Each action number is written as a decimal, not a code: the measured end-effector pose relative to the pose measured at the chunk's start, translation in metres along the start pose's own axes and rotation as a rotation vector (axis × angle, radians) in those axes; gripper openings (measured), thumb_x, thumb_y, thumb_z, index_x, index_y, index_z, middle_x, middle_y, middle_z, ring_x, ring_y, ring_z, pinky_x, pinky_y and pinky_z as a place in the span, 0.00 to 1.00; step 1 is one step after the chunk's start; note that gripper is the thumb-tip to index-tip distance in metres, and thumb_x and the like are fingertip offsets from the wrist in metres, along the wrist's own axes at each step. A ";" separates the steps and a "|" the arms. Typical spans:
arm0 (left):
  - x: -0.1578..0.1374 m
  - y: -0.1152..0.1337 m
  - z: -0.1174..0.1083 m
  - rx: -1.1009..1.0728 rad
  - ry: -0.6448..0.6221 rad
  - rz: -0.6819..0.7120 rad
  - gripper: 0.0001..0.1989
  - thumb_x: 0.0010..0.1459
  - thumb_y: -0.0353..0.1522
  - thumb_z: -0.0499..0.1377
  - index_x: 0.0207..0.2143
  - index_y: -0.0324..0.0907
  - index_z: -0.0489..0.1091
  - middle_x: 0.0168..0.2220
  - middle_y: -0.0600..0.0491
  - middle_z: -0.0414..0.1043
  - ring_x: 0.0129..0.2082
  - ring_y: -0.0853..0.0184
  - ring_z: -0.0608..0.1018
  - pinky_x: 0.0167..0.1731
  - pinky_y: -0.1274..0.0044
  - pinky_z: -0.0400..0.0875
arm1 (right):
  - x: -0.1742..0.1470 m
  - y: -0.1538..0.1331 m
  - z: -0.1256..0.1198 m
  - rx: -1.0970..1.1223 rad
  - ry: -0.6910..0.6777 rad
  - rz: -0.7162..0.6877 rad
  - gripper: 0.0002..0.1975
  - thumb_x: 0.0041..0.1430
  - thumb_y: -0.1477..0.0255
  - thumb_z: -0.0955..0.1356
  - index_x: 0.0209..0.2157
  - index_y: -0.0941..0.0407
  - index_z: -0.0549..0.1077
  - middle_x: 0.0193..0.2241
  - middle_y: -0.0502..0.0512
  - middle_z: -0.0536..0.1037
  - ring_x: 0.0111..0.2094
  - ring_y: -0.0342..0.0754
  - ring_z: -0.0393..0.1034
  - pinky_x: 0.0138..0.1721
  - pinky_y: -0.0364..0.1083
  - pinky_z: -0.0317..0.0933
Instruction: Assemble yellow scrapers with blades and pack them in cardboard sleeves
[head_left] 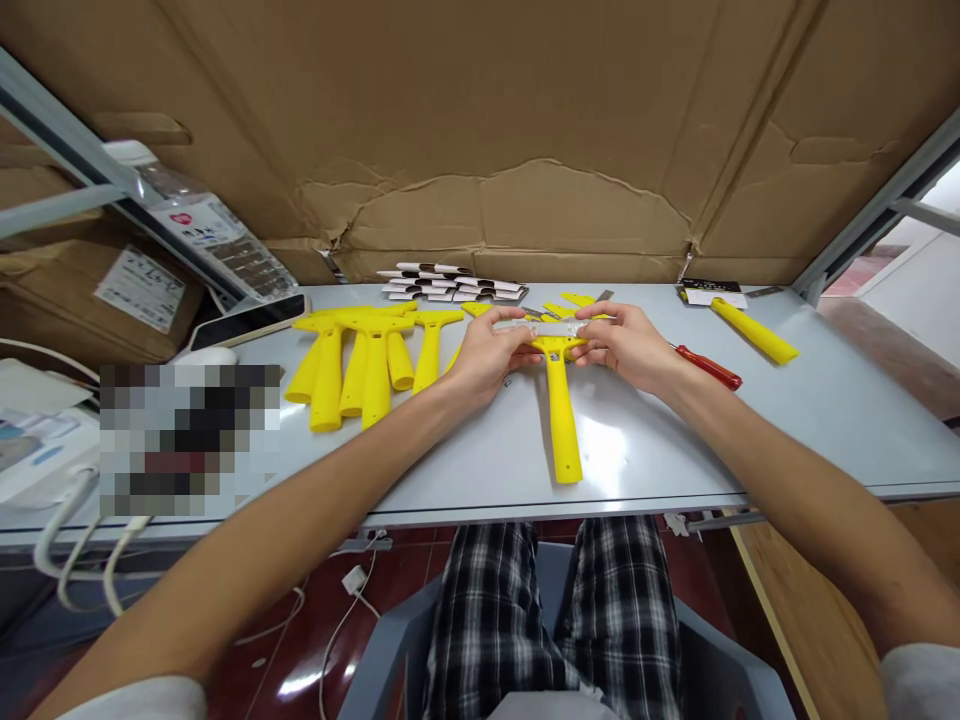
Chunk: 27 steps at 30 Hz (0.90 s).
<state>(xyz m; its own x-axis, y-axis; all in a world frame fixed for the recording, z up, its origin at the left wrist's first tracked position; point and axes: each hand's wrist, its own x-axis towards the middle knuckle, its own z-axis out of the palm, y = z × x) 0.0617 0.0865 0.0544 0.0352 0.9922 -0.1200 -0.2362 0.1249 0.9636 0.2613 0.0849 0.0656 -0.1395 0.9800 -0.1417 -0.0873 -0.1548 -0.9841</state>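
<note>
Both of my hands grip the head of a yellow T-shaped scraper (564,420), whose handle points toward me above the grey tabletop. My left hand (484,352) pinches the left end of the head, and my right hand (624,348) closes on the right end. Between my fingers, a pale, shiny strip (555,328) lies along the head; its material is hard to make out. Just beyond, partly covered by my hands, are loose yellow plastic pieces (577,300). A red-handled screwdriver (709,367) rests beside my right wrist, its tip hidden.
Several yellow scraper handles (375,370) are piled at left. White folded sleeves (450,285) are stacked at the back. At right lie another yellow handle (757,332) and a black-and-white card (712,293). A phone (247,322) and plastic bottle (202,220) lie left. Cardboard (525,100) forms the back wall.
</note>
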 end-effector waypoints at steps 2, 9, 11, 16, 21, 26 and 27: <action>-0.001 0.000 0.000 -0.002 0.004 0.000 0.19 0.56 0.19 0.65 0.48 0.39 0.67 0.29 0.52 0.80 0.26 0.68 0.82 0.31 0.76 0.80 | 0.000 0.000 0.000 -0.001 0.001 0.003 0.13 0.63 0.82 0.69 0.49 0.61 0.69 0.35 0.59 0.79 0.29 0.44 0.78 0.33 0.44 0.78; -0.002 0.000 0.000 -0.007 -0.003 -0.006 0.18 0.57 0.19 0.65 0.48 0.39 0.67 0.29 0.52 0.80 0.26 0.68 0.82 0.31 0.76 0.81 | 0.000 -0.002 0.000 -0.098 0.001 0.013 0.12 0.65 0.78 0.69 0.49 0.60 0.70 0.37 0.59 0.79 0.30 0.44 0.78 0.32 0.44 0.76; -0.001 0.001 0.000 -0.010 0.001 -0.002 0.18 0.57 0.18 0.65 0.48 0.39 0.67 0.29 0.52 0.80 0.26 0.68 0.82 0.31 0.77 0.81 | 0.000 -0.008 -0.007 -0.314 0.016 -0.059 0.09 0.68 0.71 0.70 0.48 0.59 0.72 0.37 0.59 0.79 0.28 0.44 0.76 0.29 0.44 0.71; 0.001 0.003 -0.001 -0.012 0.013 -0.015 0.18 0.56 0.18 0.64 0.47 0.39 0.67 0.31 0.49 0.81 0.26 0.68 0.82 0.30 0.77 0.81 | -0.001 -0.032 -0.047 -1.127 0.136 -0.425 0.13 0.67 0.65 0.69 0.46 0.58 0.80 0.38 0.57 0.81 0.33 0.43 0.72 0.41 0.45 0.65; 0.001 0.004 -0.001 -0.021 0.032 -0.014 0.18 0.55 0.19 0.66 0.47 0.40 0.69 0.29 0.52 0.79 0.26 0.69 0.82 0.31 0.77 0.81 | 0.000 -0.043 -0.081 -1.500 -0.162 -0.120 0.19 0.60 0.61 0.74 0.52 0.51 0.84 0.45 0.56 0.81 0.38 0.45 0.72 0.44 0.46 0.63; 0.000 0.005 0.000 -0.017 0.037 -0.019 0.18 0.55 0.19 0.65 0.46 0.40 0.68 0.29 0.52 0.80 0.25 0.69 0.81 0.30 0.76 0.82 | 0.005 -0.037 -0.087 -1.609 -0.209 0.002 0.22 0.58 0.59 0.76 0.55 0.42 0.83 0.51 0.55 0.78 0.44 0.49 0.73 0.49 0.49 0.65; 0.000 0.005 0.000 -0.015 0.037 -0.020 0.18 0.56 0.18 0.65 0.46 0.40 0.68 0.29 0.52 0.80 0.24 0.69 0.81 0.30 0.76 0.81 | 0.005 -0.036 -0.086 -1.606 -0.206 0.014 0.21 0.59 0.59 0.75 0.55 0.42 0.83 0.51 0.56 0.78 0.45 0.50 0.74 0.50 0.50 0.65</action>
<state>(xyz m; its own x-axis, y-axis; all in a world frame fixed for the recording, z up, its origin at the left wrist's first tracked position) 0.0606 0.0871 0.0596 0.0037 0.9889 -0.1484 -0.2500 0.1446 0.9574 0.3490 0.1065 0.0913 -0.2653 0.9269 -0.2655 0.9640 0.2495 -0.0923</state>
